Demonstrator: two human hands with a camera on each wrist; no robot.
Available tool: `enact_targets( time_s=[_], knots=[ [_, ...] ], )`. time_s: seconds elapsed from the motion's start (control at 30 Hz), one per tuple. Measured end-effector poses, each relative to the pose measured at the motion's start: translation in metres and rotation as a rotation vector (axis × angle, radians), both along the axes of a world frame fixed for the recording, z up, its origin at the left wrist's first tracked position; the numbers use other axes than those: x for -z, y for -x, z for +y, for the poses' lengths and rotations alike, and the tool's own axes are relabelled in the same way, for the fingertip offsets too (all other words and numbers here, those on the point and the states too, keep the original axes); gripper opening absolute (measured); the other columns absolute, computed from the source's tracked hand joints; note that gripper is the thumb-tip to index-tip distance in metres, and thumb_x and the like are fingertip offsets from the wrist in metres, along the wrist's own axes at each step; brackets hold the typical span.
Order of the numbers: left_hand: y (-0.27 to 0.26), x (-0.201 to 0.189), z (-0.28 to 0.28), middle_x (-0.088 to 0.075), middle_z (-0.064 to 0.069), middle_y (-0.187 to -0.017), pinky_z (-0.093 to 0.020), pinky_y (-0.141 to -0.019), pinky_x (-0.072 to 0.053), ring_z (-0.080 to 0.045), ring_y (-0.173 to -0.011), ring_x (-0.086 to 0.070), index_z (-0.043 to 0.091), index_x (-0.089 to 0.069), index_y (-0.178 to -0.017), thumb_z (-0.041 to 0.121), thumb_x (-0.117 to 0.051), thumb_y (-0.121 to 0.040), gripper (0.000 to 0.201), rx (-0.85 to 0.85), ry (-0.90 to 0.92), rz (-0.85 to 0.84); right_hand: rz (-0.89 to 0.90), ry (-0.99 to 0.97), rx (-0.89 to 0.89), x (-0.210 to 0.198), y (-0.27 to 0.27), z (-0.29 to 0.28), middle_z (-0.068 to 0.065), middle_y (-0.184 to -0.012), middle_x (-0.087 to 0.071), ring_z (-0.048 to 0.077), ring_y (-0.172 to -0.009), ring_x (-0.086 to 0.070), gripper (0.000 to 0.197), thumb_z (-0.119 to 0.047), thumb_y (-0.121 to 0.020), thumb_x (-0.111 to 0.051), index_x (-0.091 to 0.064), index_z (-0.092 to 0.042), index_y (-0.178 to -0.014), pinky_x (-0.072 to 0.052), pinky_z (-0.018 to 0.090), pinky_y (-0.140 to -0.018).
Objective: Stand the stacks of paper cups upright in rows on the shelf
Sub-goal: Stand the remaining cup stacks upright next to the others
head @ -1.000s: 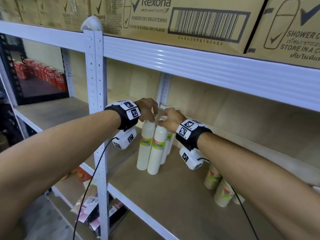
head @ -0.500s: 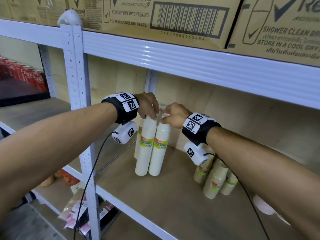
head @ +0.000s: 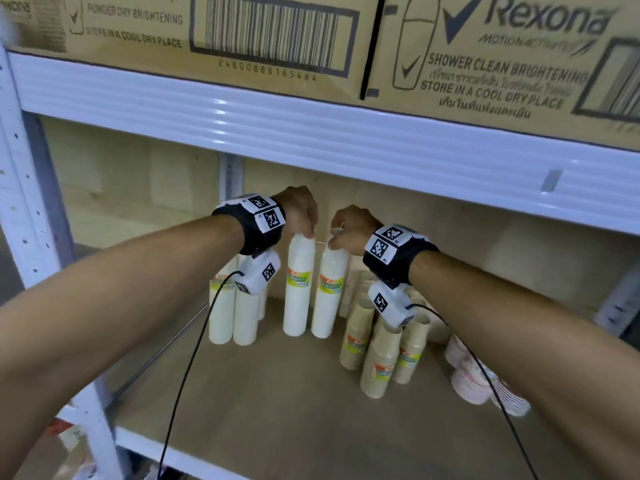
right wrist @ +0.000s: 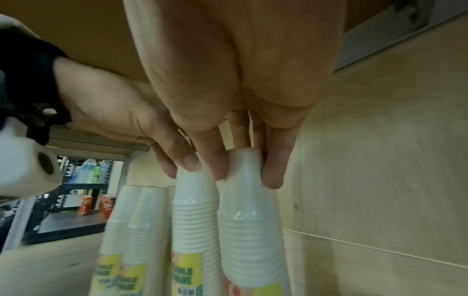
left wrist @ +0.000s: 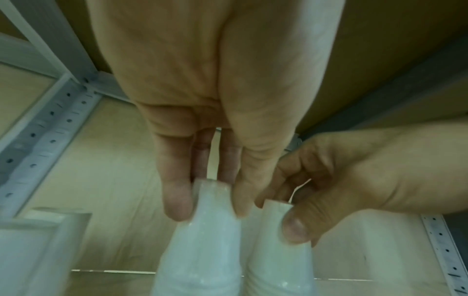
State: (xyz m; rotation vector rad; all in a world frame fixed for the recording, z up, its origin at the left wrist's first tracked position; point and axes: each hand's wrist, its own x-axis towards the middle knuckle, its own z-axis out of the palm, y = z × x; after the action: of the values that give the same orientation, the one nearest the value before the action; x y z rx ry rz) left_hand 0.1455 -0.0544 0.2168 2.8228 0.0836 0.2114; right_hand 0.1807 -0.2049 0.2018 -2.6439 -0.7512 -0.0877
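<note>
Two tall white paper cup stacks in clear wrap stand upright side by side on the wooden shelf (head: 277, 403). My left hand (head: 306, 233) pinches the top of the left stack (head: 298, 285) from above; the left wrist view shows its fingertips (left wrist: 177, 208) round the stack's tapered top (left wrist: 210, 202). My right hand (head: 332, 242) grips the top of the right stack (head: 329, 292); in the right wrist view its fingers (right wrist: 272, 176) curl round that top (right wrist: 247, 166). Both stacks' bases rest on the shelf.
More white stacks (head: 233, 317) stand upright just left of the held pair. Three brown cup stacks (head: 379, 358) stand to the right, and patterned cups (head: 481, 382) lie on their side beyond them. Cardboard boxes (head: 485, 64) sit on the shelf above. A white upright post (head: 20, 202) stands at left.
Both hands kept hold of the tops and the two white stacks shifted right, away from the other white stacks. The head view swung right, which brought the brown and patterned cups into sight.
</note>
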Motion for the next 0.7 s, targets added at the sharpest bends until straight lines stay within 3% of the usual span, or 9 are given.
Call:
enact_targets(
  time_s=[0.07,0.2,0.33,0.47,0.6,0.7],
  knots=[
    [-0.011,0.002,-0.005,-0.065,-0.005,-0.115,-0.022,-0.062,-0.044,-0.014,-0.081,-0.058,0.009,-0.071,-0.113,0.014,-0.077,-0.08,0.034,0.007,0.024,-0.018,-0.004,-0.015,0.035,0.002,-0.009,-0.003,0.009,-0.126,-0.06,0.025,-0.111,-0.061,0.045,-0.018,-0.081,-0.076,-0.061,-0.01,-0.123,-0.043,0.024,-0.075],
    [-0.03,0.008,-0.011,-0.062,-0.008,-0.123,-0.022,-0.075,-0.042,-0.023,-0.108,-0.059,0.007,-0.068,-0.118,0.012,-0.073,-0.084,0.035,0.013,0.027,-0.053,-0.008,-0.032,0.073,0.007,-0.029,-0.001,0.009,-0.124,-0.06,0.025,-0.11,-0.06,0.041,-0.017,-0.081,-0.075,-0.062,-0.009,-0.118,-0.04,0.023,-0.073],
    [-0.046,0.016,-0.012,-0.055,-0.006,-0.134,-0.02,-0.078,-0.041,-0.023,-0.118,-0.056,0.009,-0.059,-0.131,0.013,-0.066,-0.09,0.042,-0.002,0.062,-0.059,0.028,-0.063,0.071,0.015,-0.046,0.002,0.007,-0.125,-0.059,0.023,-0.113,-0.058,0.041,-0.017,-0.084,-0.069,-0.058,-0.009,-0.123,-0.038,0.023,-0.074],
    [-0.061,0.026,-0.007,-0.055,-0.006,-0.134,-0.02,-0.078,-0.038,-0.022,-0.119,-0.055,0.009,-0.057,-0.131,0.012,-0.061,-0.093,0.039,-0.029,0.068,-0.043,0.094,-0.056,0.088,0.022,-0.056,0.009,0.007,-0.135,-0.056,0.024,-0.118,-0.056,0.04,-0.017,-0.09,-0.062,-0.057,-0.012,-0.13,-0.041,0.025,-0.079],
    [-0.074,0.034,-0.003,-0.057,-0.008,-0.13,-0.023,-0.078,-0.037,-0.024,-0.119,-0.054,0.003,-0.061,-0.122,0.012,-0.058,-0.095,0.029,-0.039,0.03,0.001,0.149,-0.054,0.084,0.028,-0.062,0.015,0.007,-0.147,-0.045,0.026,-0.132,-0.045,0.041,-0.017,-0.096,-0.055,-0.053,-0.012,-0.137,-0.04,0.031,-0.099],
    [-0.081,0.041,0.001,-0.056,-0.008,-0.13,-0.024,-0.081,-0.034,-0.026,-0.12,-0.051,0.004,-0.061,-0.12,0.014,-0.058,-0.095,0.027,-0.032,0.014,0.011,0.165,-0.109,0.101,0.036,-0.067,0.016,0.011,-0.146,-0.046,0.026,-0.132,-0.045,0.04,-0.017,-0.097,-0.054,-0.051,-0.007,-0.136,-0.039,0.03,-0.1]
  ],
)
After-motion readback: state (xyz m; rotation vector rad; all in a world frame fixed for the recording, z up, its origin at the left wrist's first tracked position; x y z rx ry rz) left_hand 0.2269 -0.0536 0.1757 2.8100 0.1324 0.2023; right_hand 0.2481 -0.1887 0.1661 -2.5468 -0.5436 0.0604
